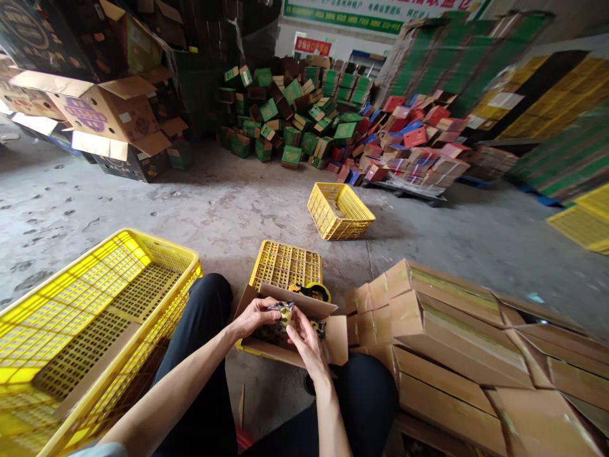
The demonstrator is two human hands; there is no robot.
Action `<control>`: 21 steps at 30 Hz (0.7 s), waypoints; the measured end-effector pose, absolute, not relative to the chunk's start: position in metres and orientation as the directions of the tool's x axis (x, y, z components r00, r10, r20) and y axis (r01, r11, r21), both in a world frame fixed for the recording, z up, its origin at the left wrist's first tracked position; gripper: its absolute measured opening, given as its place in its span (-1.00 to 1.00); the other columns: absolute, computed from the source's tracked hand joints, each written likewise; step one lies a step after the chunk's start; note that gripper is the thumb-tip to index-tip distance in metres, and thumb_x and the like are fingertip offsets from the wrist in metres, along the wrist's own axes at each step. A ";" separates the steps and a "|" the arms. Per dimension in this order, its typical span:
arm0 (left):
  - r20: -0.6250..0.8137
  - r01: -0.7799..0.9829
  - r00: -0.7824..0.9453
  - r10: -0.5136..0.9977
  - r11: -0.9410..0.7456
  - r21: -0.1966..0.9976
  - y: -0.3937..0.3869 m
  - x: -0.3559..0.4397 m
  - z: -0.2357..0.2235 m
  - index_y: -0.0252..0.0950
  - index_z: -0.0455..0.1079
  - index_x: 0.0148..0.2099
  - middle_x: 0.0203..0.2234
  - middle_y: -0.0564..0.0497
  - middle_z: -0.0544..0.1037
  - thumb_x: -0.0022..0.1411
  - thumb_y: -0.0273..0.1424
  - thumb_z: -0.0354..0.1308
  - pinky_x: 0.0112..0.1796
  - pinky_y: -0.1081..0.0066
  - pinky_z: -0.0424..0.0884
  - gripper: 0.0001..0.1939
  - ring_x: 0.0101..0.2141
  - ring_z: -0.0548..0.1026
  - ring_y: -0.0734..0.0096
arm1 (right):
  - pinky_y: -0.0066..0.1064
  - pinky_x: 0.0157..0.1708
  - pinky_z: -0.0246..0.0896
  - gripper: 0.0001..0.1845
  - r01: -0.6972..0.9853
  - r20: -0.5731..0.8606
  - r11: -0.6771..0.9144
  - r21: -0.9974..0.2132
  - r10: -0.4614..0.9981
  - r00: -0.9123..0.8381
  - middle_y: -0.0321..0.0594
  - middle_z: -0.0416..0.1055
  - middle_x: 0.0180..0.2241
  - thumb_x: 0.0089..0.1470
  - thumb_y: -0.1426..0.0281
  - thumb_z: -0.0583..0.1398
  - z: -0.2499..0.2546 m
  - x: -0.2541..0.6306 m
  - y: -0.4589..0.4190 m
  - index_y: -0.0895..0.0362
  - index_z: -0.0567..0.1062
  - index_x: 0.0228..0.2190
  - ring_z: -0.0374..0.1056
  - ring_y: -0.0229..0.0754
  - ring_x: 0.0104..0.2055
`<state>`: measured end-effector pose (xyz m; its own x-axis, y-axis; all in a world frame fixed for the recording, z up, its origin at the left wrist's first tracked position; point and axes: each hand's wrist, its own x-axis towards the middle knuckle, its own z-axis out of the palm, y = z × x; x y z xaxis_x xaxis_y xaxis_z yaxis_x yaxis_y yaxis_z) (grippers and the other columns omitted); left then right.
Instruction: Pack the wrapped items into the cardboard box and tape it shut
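Observation:
My left hand [257, 315] and my right hand [307, 339] are closed together on a small yellowish item in a clear, dark-printed plastic wrapper [287, 312]. Its exact kind is unclear. Both hands are over an open cardboard box [337, 336] between my knees, its flaps spread outward. Inside the box are several similar wrapped items [271, 333], partly hidden by my hands. The box rests on a yellow plastic crate [285, 261] that looks turned upside down. Just behind the box's far flap lies a black and yellow tape dispenser [318, 291].
A large yellow crate [166, 254] with a cardboard piece [102, 368] inside stands left of my leg. To my right are stacked cardboard boxes [461, 330]. A smaller yellow crate [340, 219] sits ahead. Green boxes [292, 155] and red boxes [415, 136] are heaped farther back.

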<state>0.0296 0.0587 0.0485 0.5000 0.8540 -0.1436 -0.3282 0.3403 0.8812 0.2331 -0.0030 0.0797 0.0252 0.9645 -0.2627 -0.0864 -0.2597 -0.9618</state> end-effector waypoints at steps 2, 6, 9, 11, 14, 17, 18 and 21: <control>-0.122 -0.313 0.500 0.858 0.310 0.898 0.059 0.030 0.048 -0.32 0.67 -0.02 -0.12 -0.11 0.66 0.13 -0.13 0.54 -0.08 0.33 0.45 -0.53 -0.14 0.60 0.18 | -0.19 -0.21 0.58 -0.28 -0.056 -0.253 -0.251 -0.966 0.967 0.038 -0.12 0.64 0.05 -0.10 0.13 0.50 0.074 0.234 -0.002 -0.06 0.61 0.14 0.58 0.13 0.02; -0.144 -0.340 0.480 0.865 0.335 0.879 0.060 0.033 0.045 -0.31 0.61 0.15 -0.04 -0.16 0.68 0.08 -0.16 0.58 0.00 0.26 0.45 -0.37 -0.10 0.63 0.13 | -0.14 -0.12 0.56 -0.38 0.036 -0.181 -0.187 -0.982 0.976 0.117 -0.14 0.69 -0.10 -0.13 0.13 0.51 0.066 0.235 0.001 0.00 0.67 0.01 0.58 0.07 -0.12; -0.150 -0.398 0.476 0.867 0.364 0.842 0.060 0.035 0.043 -0.29 0.58 0.19 -0.02 -0.16 0.69 0.01 -0.20 0.63 0.10 0.20 0.42 -0.28 -0.03 0.62 0.09 | -0.13 -0.05 0.53 -0.44 0.064 -0.120 -0.132 -0.989 0.979 0.165 -0.15 0.67 -0.05 -0.12 0.15 0.49 0.066 0.236 0.002 -0.02 0.67 -0.03 0.56 0.08 -0.06; -0.154 -0.404 0.461 0.874 0.361 0.840 0.061 0.035 0.042 -0.28 0.58 0.19 -0.01 -0.16 0.68 -0.01 -0.21 0.64 0.13 0.19 0.41 -0.28 0.01 0.61 0.08 | -0.13 0.00 0.52 -0.46 0.050 -0.087 -0.098 -0.994 0.978 0.189 -0.14 0.63 0.02 -0.08 0.17 0.46 0.067 0.236 0.003 -0.04 0.65 -0.02 0.52 0.09 0.05; -0.211 -0.392 0.452 0.867 0.405 0.826 0.061 0.035 0.039 -0.26 0.57 0.18 0.09 -0.18 0.63 0.04 -0.15 0.61 0.14 0.18 0.43 -0.31 0.10 0.57 0.04 | -0.16 -0.03 0.52 -0.49 0.057 -0.035 -0.052 -0.997 0.964 0.262 -0.10 0.54 0.12 -0.09 0.22 0.44 0.067 0.236 0.004 -0.03 0.61 -0.05 0.45 0.11 0.16; -0.321 -0.364 0.499 0.805 0.531 0.765 0.061 0.035 0.037 -0.25 0.53 0.23 0.11 -0.25 0.61 0.12 0.01 0.52 0.03 0.17 0.53 -0.27 0.05 0.62 0.02 | -0.13 -0.03 0.51 -0.56 0.110 0.041 0.005 -0.994 0.946 0.321 -0.06 0.47 0.18 -0.09 0.24 0.42 0.066 0.236 0.004 -0.01 0.59 -0.11 0.41 0.13 0.19; -0.349 -0.344 0.532 0.771 0.574 0.743 0.061 0.035 0.036 -0.25 0.50 0.26 0.07 -0.27 0.63 0.15 0.08 0.47 -0.03 0.18 0.56 -0.23 -0.01 0.66 0.02 | -0.08 0.03 0.48 -0.60 0.146 0.081 0.034 -0.989 0.942 0.327 -0.06 0.47 0.18 -0.07 0.25 0.41 0.066 0.236 0.004 -0.02 0.59 -0.13 0.40 0.13 0.20; -0.366 -0.282 0.636 0.679 0.646 0.709 0.059 0.035 0.036 -0.26 0.45 0.32 -0.09 -0.28 0.68 0.21 0.21 0.33 -0.18 0.23 0.59 -0.16 -0.15 0.71 0.02 | 0.09 0.27 0.28 -0.68 0.288 0.212 0.125 -0.949 0.932 0.294 -0.06 0.49 0.13 -0.01 0.31 0.34 0.066 0.234 0.003 -0.03 0.60 -0.14 0.36 0.13 0.24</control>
